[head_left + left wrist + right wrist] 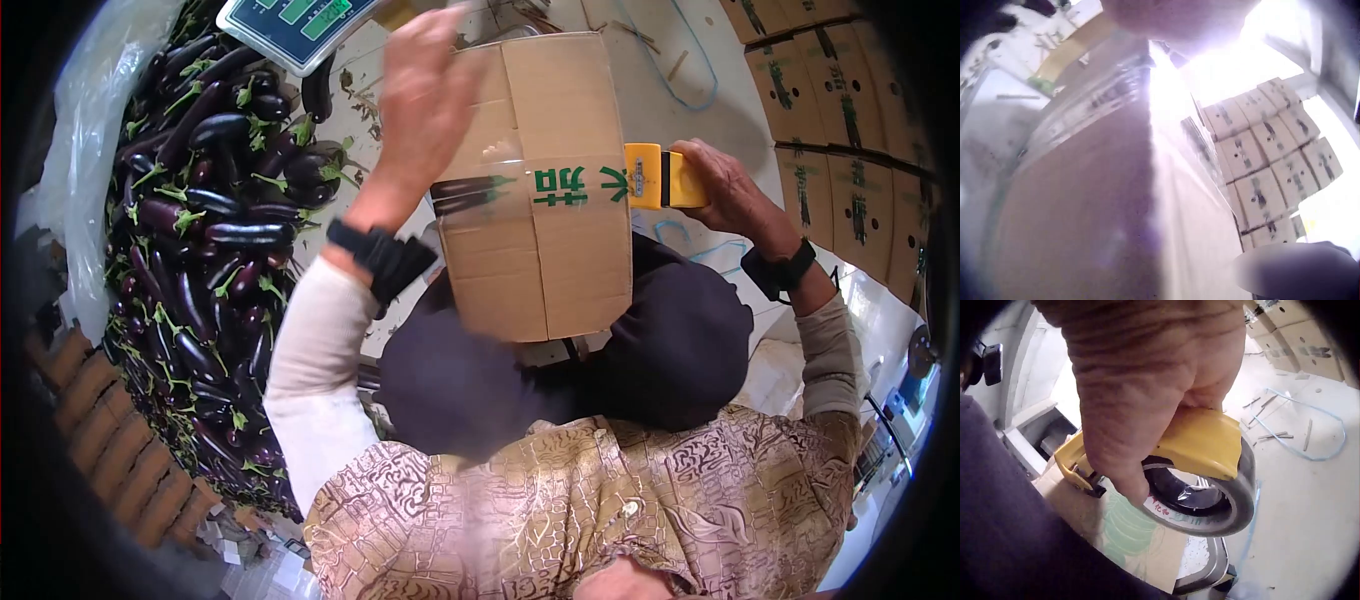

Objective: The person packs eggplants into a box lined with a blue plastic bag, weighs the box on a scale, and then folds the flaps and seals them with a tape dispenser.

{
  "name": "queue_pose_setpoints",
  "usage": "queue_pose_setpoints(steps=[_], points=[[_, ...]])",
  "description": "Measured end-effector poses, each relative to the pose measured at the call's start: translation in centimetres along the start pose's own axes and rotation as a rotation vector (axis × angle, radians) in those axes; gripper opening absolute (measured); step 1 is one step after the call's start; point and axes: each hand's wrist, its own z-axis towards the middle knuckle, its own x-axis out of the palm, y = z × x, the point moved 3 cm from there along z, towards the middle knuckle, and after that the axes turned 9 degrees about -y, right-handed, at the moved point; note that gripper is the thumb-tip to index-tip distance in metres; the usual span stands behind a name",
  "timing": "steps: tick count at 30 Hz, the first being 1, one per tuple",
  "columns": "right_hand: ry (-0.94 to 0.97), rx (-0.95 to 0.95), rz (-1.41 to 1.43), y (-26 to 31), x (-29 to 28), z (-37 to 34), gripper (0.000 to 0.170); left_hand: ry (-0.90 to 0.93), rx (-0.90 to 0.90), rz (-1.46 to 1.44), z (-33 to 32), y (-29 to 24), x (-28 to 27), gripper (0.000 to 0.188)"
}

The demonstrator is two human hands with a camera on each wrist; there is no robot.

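A closed cardboard box with green printing stands between the person's knees, clear tape across its top flaps. The right hand grips a yellow tape dispenser against the box's right side; in the right wrist view the right hand is curled round the yellow handle, with a big roll of clear tape below. Over the box's upper left edge is the left hand, blurred, its fingers pointing away from the body; whether it touches the box cannot be told.
Many eggplants lie heaped on the left, beside a plastic sheet. A scale stands at the upper left. Stacked boxes line the right. Blue strap and scraps lie on the floor.
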Motion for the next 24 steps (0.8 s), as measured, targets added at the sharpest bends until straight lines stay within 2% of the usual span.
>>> queue_pose_setpoints(steps=[2, 4, 6, 7, 9, 11, 14, 18, 21, 22, 24], points=[[-0.021, 0.006, 0.01, -0.3, 0.6, 0.1, 0.068, 0.063, -0.536, -0.033, -4.1, 1.2, -2.6, 0.046], [-0.036, 0.02, 0.007, 0.1, 0.8, 0.2, 0.066, 0.325, -1.226, -0.607, -10.2, 2.7, -2.5, 0.046], [-0.032, 0.026, 0.014, -0.2, 1.0, 0.1, 0.064, 0.403, -1.657, -0.728, -14.2, -0.7, -2.9, 0.043], [-0.025, 0.041, 0.019, -0.2, 1.2, 0.1, 0.063, 0.409, -1.651, -0.726, -14.7, -0.1, -2.7, 0.043], [-0.049, 0.025, 0.008, 0.4, 1.2, 0.3, 0.062, 0.542, -1.785, -0.922, -15.7, -0.2, -2.6, 0.039], [-0.068, -0.014, -0.002, 1.5, 0.8, 1.1, 0.061, 0.55, -1.773, -0.956, -16.1, 0.1, -2.4, 0.037], [-0.04, 0.025, -0.002, 4.0, -1.3, 1.5, 0.06, 0.544, -1.764, -1.127, -17.5, 1.3, -1.8, 0.032], [0.001, 0.028, -0.201, 8.7, -5.2, 5.6, 0.061, 0.5, -1.82, -1.267, -20.0, 2.9, 1.3, 0.03], [0.055, 0.022, -0.299, 11.6, -4.6, 7.8, 0.056, 0.683, -1.107, -1.048, -22.0, 7.2, 1.7, 0.036], [0.056, 0.003, -0.292, 12.5, -3.8, 8.8, 0.053, 0.678, -1.102, -1.041, -22.1, 8.4, 1.6, 0.036], [0.008, -0.064, -0.287, 14.3, -2.4, 11.1, 0.048, 0.322, -1.854, -0.915, -22.4, 10.7, -0.6, 0.058]])
